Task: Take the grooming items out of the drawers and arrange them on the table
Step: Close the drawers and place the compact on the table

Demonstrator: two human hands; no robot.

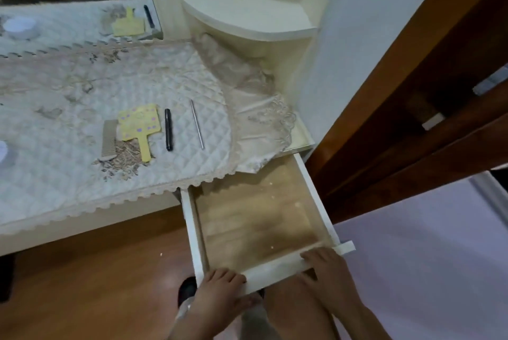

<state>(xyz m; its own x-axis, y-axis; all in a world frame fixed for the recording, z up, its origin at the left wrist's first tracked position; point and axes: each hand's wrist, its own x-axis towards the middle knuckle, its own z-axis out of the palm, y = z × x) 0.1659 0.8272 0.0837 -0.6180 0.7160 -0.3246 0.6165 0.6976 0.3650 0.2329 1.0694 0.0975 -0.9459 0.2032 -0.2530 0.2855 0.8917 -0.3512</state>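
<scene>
A white drawer (192,229) with a bare wooden bottom stands pulled out under the table's right end; nothing lies inside it. My left hand (220,293) grips the drawer's front panel at its left end, fingers curled over the top edge. My right hand (327,265) grips the same panel at its right end. On the quilted tablecloth (68,86) lie a metal comb (108,138), a yellow hand mirror (141,126), a black pen-like stick (168,129) and a thin metal rod (197,124), side by side.
A mirror (68,17) at the table's back reflects the items. A white jar (2,151) sits at the left edge. Corner shelves (247,20) rise behind the drawer. A brown wooden door (426,92) stands to the right. A dark shoe (187,288) rests on the wood floor below.
</scene>
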